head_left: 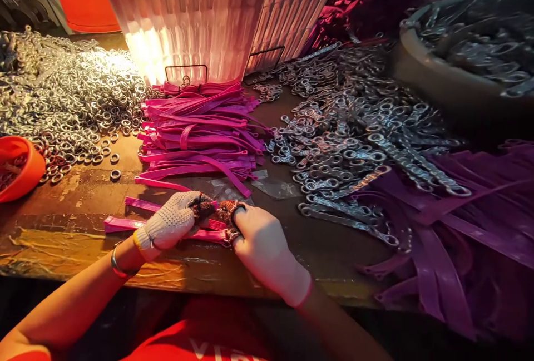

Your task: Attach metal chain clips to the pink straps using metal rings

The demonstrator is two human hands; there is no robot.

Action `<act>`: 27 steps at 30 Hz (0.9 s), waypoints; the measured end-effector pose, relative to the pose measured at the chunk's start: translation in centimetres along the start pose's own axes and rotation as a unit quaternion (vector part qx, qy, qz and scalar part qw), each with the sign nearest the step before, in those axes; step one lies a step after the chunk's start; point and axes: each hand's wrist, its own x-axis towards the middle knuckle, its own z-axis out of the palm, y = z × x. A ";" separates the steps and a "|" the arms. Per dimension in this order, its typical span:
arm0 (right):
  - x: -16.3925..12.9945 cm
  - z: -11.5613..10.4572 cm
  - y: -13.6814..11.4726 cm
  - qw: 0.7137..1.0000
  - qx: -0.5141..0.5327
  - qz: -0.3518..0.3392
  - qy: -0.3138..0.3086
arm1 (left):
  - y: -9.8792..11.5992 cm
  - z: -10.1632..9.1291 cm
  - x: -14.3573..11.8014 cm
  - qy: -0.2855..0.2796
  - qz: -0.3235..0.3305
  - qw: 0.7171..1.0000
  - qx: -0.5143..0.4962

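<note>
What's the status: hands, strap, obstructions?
Left hand and right hand both gripping pink strap on workbench. Loose strap pile behind, apart. Nothing blocking.

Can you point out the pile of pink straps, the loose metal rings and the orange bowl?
pile of pink straps (200,127), head view, middle of the heap.
loose metal rings (83,88), head view, centre of the heap.
orange bowl (31,169), head view, outer wall.

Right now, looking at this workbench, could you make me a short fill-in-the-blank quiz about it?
1. Both hands, left hand and right hand, wear ____.
2. The stacked straps are coloured ____.
3. The bowl by the metal rings is coloured ____.

Missing words: gloves; pink; orange
</note>
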 end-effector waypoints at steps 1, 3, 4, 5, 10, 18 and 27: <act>0.2 0.0 -0.3 0.999 -0.037 -0.007 -0.004 | -0.1 0.2 -0.1 0.005 0.002 1.000 0.001; 0.6 -0.1 -0.7 0.995 -0.096 -0.027 -0.006 | -0.3 0.5 -0.1 0.007 0.012 1.000 -0.001; 0.8 -0.2 -0.9 0.992 -0.117 -0.036 -0.005 | -0.4 0.7 -0.1 0.006 0.016 1.000 -0.009; 0.9 -0.3 -1.0 0.990 -0.132 -0.045 -0.004 | -0.6 0.8 -0.1 0.005 0.016 1.000 -0.024; 1.1 -0.3 -1.1 0.986 -0.160 -0.054 0.003 | -1.1 0.8 -0.1 0.022 0.020 0.997 -0.064; 1.1 0.0 -1.4 0.983 -0.164 -0.076 0.022 | -1.3 -0.4 -0.2 0.029 0.144 0.985 0.088; 1.0 1.0 -0.7 0.999 -0.013 -0.040 -0.001 | -2.4 -0.4 0.3 -0.039 0.175 0.969 0.172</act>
